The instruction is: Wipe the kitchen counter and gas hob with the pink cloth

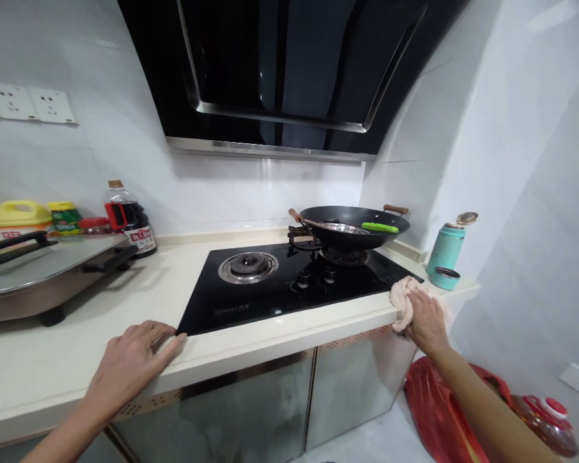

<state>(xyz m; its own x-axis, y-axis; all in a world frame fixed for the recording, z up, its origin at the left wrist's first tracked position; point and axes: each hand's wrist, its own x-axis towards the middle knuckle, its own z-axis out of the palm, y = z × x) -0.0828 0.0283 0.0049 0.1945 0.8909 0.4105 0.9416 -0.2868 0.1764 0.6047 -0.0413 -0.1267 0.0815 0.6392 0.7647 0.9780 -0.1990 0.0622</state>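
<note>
My right hand is closed on a pale pink cloth, pressed against the counter's front edge by the right corner of the black gas cooktop. My left hand rests on the white countertop, its thumb and fingers apart and their tips at the cooktop's front left corner. It holds nothing. On the right burner stands a black wok with wooden handles; a bright green utensil handle and something shiny lie in it. The left burner is bare, and two knobs sit between the burners.
A turquoise flask with its lid up stands beside a small turquoise cup at right. Left are a lidded electric pan and a dark sauce bottle. A range hood hangs above; a red bag lies below right.
</note>
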